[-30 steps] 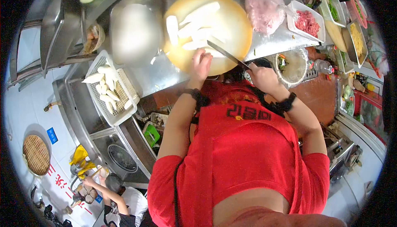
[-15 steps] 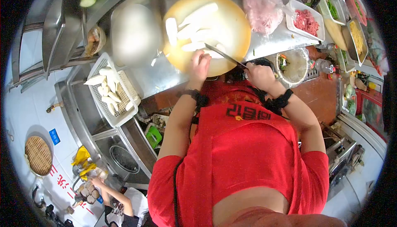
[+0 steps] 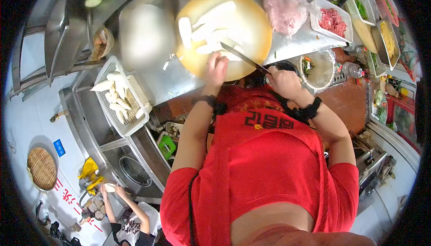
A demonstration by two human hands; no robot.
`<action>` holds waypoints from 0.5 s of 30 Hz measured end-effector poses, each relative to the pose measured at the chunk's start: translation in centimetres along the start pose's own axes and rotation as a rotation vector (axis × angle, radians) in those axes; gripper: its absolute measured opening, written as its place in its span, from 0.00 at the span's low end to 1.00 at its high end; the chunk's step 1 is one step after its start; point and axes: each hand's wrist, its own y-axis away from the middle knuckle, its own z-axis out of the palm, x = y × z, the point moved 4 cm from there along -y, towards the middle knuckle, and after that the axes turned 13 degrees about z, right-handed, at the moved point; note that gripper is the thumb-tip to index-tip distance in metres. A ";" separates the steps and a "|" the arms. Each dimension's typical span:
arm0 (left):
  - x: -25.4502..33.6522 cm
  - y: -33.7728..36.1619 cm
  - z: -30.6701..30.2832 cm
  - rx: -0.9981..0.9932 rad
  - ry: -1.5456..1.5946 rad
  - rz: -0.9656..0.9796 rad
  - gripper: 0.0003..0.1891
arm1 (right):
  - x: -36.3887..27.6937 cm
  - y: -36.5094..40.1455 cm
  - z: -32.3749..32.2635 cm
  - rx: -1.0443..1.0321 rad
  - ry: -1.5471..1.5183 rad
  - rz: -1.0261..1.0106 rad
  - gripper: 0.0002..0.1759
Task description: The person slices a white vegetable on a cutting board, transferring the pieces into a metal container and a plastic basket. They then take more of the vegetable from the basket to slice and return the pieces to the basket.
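My right hand (image 3: 285,83) is wrapped round the handle of a kitchen knife (image 3: 244,58). Its blade slants up and left over a round yellowish cutting board (image 3: 188,10). At the board's near edge my left hand (image 3: 216,72) has its fingers curled against a white peeled vegetable piece (image 3: 232,56), close to the blade. Several more long white vegetable pieces (image 3: 185,31) lie on the board, partly washed out by glare.
Left stands a white basket (image 3: 117,125) of white vegetable pieces, beside a sink. Right of the board are a pink plastic bag (image 3: 285,8), a tray of chopped meat (image 3: 333,23) and a lined bin (image 3: 318,71). A co-worker's hands (image 3: 112,190) hold something pale, lower left.
My hands and the knife have barely moved. The co-worker at lower left has shifted, and both of their hands now show raised around a pale object.
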 end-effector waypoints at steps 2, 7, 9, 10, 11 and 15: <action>0.1 -0.1 0.0 -0.004 -0.006 -0.009 0.06 | 0.1 -0.6 2.2 -0.029 0.003 0.012 0.12; -0.1 0.0 -0.1 -0.003 -0.028 0.037 0.07 | 0.5 -0.8 1.3 -0.038 0.002 -0.024 0.12; -0.1 -0.2 -0.1 -0.018 -0.036 0.014 0.07 | 0.2 -0.1 -0.1 -0.027 0.009 -0.031 0.12; -0.1 -0.3 -0.1 0.002 -0.033 0.022 0.07 | 0.1 0.1 -0.5 -0.012 0.010 -0.021 0.12; 0.0 -0.1 -0.2 0.018 -0.029 0.029 0.07 | -0.1 0.3 -0.6 0.001 0.009 -0.010 0.13; -0.2 -0.2 -0.1 0.032 -0.034 0.044 0.07 | 0.2 -1.2 2.6 -0.031 0.017 0.023 0.13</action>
